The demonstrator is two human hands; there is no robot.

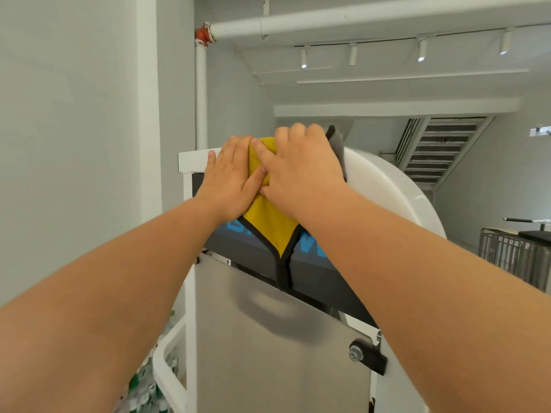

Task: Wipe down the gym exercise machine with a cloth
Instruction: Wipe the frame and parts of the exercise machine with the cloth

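1. The person is reaching up with both arms to the top of the exercise machine (268,362), which is standing close to a grey wall (74,114).
2. The yellow cloth (269,222) with black edging is lying draped over the machine's top edge, its lower corner hanging down over a dark panel (313,260) with blue letters.
3. The left hand (229,177) is lying flat, fingers straight and close together, pressing on the cloth's left side and touching the white frame (190,162).
4. The right hand (301,171) is gripping the cloth, its fingers curling over the top edge; a grey part of the cloth is sticking out just beside it.
5. A round white cover (393,198) is curving away to the right of the hands.
6. A staircase (441,150) is showing well behind, and a white pipe (357,22) is running along the ceiling.
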